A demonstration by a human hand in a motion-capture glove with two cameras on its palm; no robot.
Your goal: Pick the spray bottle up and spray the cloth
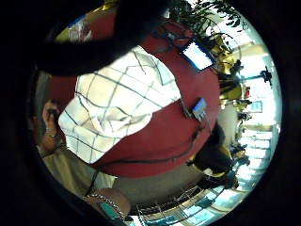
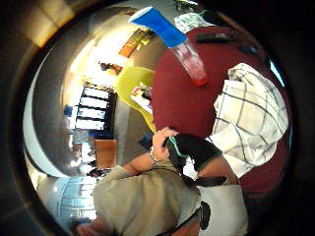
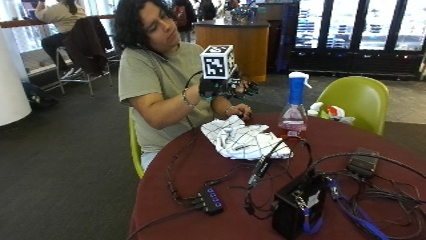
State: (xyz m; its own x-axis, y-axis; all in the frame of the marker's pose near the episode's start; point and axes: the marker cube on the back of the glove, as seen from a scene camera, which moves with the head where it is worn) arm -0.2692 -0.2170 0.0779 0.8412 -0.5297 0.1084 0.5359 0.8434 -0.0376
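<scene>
Nothing is grasped: right hand (image 3: 229,89) is raised above cloth (image 3: 243,140), fingers relaxed; spray bottle (image 3: 293,107), right of cloth, is not yet reached.

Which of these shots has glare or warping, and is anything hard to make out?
Outside view: even light, straight lines, bottle and cloth read clearly. Little finger view: round warped picture, windows blown out, a dark blurred shape crosses over the cloth. Thumb view: table curves, bottle stretched, glare behind.
</scene>
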